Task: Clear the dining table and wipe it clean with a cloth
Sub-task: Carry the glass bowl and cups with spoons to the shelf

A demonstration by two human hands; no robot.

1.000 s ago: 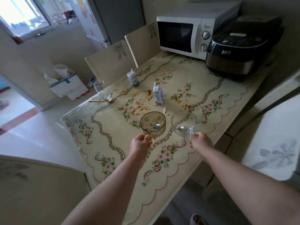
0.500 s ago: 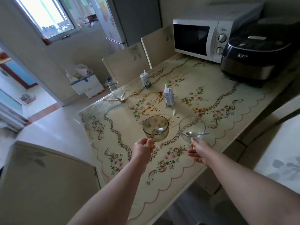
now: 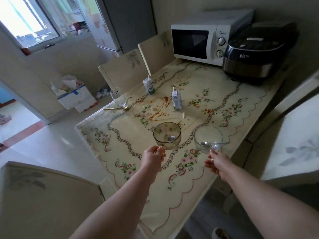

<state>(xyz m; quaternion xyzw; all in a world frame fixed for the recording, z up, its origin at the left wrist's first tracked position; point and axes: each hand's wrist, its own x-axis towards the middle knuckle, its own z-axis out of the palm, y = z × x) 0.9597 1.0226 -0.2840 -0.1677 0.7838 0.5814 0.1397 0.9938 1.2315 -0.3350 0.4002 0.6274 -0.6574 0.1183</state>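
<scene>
A tinted glass bowl [image 3: 167, 135] with a spoon inside is at the table's near side, and my left hand [image 3: 153, 156] grips its small handle. To its right is a clear glass bowl [image 3: 208, 138], also with a spoon in it. My right hand [image 3: 216, 161] pinches its near rim. Whether the bowls rest on the table or hang just above it, I cannot tell. Brown sauce smears [image 3: 158, 107] cover the floral tablecloth [image 3: 120, 149] beyond the bowls.
Two milk cartons [image 3: 150, 85] [image 3: 177, 100], a drinking glass [image 3: 118, 98] and a gold spoon [image 3: 115, 108] stand further back. A microwave [image 3: 198, 44] and a rice cooker [image 3: 255, 56] fill the far end. Chairs [image 3: 124, 69] line the left side.
My view has swung left and pulled back. My left hand has taken hold of the tinted bowl's handle, and my right fingers have shifted on the clear bowl's rim.
</scene>
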